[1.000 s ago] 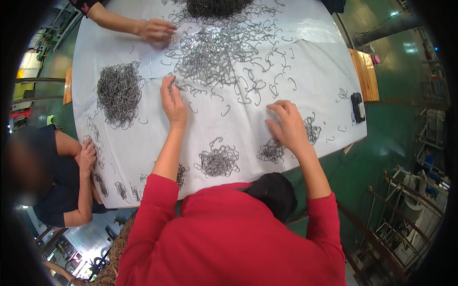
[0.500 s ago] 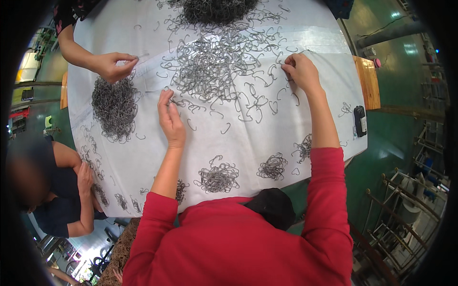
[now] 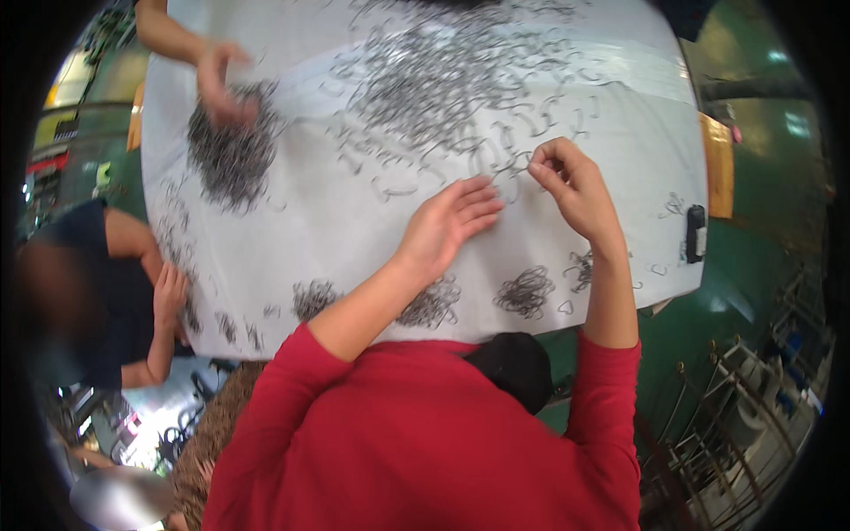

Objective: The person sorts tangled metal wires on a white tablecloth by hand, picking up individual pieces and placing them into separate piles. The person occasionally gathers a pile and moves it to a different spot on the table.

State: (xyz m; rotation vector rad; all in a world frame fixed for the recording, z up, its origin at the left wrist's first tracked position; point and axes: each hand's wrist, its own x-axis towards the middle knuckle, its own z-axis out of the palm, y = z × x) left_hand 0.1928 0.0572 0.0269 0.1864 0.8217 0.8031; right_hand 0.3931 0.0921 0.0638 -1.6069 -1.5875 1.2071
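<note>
Bent grey wire hooks (image 3: 434, 80) lie scattered in a wide heap across the white-covered table (image 3: 336, 239). My left hand (image 3: 452, 221) is over the middle of the table, palm turned to the right, fingers stretched out with nothing in them. Just to its right, my right hand (image 3: 575, 190) has thumb and forefinger pinched together, with a thin wire hook (image 3: 521, 166) at the fingertips, somewhat blurred. Along my edge of the table sit small piles of hooks, among them a pile (image 3: 524, 292) between my forearms and another pile (image 3: 434, 301) partly behind my left forearm.
A co-worker's hand (image 3: 226, 93), smeared by motion, is over a dense hook pile (image 3: 232, 159) at the far left. Another person (image 3: 84, 283) sits at the left edge near small hook groups. A black box-like object (image 3: 696, 234) lies at the right edge.
My left hand has swung right, toward my right hand, which has come down nearer to me. The co-worker's hand has moved onto the dense pile. The whole view has shifted.
</note>
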